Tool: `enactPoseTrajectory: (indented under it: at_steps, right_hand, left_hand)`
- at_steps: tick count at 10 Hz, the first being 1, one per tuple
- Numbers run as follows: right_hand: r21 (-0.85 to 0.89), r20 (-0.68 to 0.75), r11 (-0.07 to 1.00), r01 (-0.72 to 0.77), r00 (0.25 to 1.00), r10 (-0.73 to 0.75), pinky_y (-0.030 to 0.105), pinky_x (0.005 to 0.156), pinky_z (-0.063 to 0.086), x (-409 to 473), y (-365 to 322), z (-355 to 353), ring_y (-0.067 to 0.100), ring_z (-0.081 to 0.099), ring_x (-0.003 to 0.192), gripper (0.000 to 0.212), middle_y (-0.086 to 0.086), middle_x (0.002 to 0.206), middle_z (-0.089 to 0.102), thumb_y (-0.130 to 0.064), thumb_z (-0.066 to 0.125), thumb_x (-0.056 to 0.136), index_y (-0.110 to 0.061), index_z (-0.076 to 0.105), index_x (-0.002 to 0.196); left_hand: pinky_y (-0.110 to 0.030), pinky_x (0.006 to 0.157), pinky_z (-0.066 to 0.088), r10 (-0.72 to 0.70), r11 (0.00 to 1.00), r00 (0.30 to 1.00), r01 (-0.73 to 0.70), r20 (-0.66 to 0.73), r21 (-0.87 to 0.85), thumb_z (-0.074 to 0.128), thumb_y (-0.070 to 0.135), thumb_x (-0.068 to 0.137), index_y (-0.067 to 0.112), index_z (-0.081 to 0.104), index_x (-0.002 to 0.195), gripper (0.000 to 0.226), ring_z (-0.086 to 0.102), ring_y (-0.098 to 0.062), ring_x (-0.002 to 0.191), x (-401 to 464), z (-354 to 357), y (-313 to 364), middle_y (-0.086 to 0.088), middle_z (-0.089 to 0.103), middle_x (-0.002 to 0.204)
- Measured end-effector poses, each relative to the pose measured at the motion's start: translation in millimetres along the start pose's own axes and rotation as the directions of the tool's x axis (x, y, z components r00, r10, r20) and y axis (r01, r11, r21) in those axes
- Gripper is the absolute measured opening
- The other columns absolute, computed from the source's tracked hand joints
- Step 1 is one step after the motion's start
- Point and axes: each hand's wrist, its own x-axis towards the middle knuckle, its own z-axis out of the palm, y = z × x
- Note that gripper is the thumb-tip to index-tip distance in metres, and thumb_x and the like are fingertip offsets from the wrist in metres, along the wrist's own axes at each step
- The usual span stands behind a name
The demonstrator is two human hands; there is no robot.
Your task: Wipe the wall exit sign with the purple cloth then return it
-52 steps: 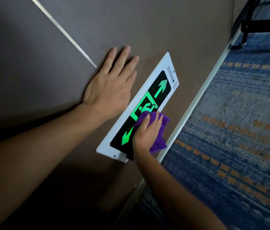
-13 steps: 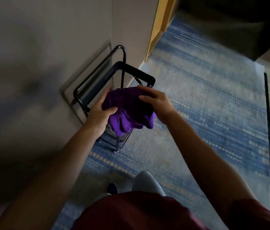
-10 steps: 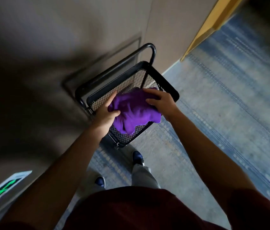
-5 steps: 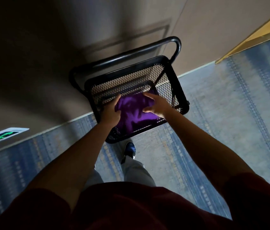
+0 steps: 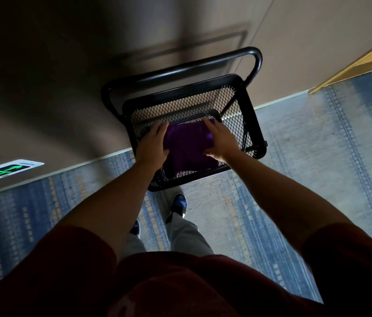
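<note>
While the exit sign (image 5: 4, 171) glows green at the left edge of the frame, low on the wall and well apart from the action, the person stands over a black mesh cart (image 5: 252, 120) at the centre. Half a second ago the purple cloth (image 5: 187, 143) was bunched between both hands just above the tray; now it lies spread and flatter on the mesh floor of the top basket, and the hands have moved out to its edges. Seconds earlier that same cloth was rubbing the sign's face, so the wiping looks finished and this is the return.

The left hand (image 5: 151, 145) rests flat on the cloth's left side, fingers extended, pressing rather than gripping. The right hand (image 5: 221, 140) lies on the right side, fingers stretched along the far edge and thumb reaching inward; it seems to be smoothing, though whether any fold is pinched under it I cannot tell.

My guess is that only lifting both hands clear remains. A corner could drag up with a finger if the hands pull away quickly.
</note>
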Motion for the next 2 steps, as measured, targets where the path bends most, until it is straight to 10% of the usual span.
enactPoseTrajectory:
  at_steps: [2]
  right_hand:
    - [0.116, -0.184, 0.993, -0.015, 0.982, 0.037, 0.06, 0.121, 0.03, -16, -27, -24, 0.037, 0.019, 0.157, 0.112, 0.013, 0.172, 0.014, -0.041, 0.091, 0.073, -0.027, 0.025, 0.162]
  left_hand:
    - [-0.054, 0.119, 0.038, 0.116, 0.991, 0.988, -0.109, -0.103, 0.072, 0.076, 0.042, 0.089, 0.027, 0.024, 0.164, 0.093, 0.029, -0.039, 0.154, -13, -35, -1, -0.005, 0.011, 0.174]
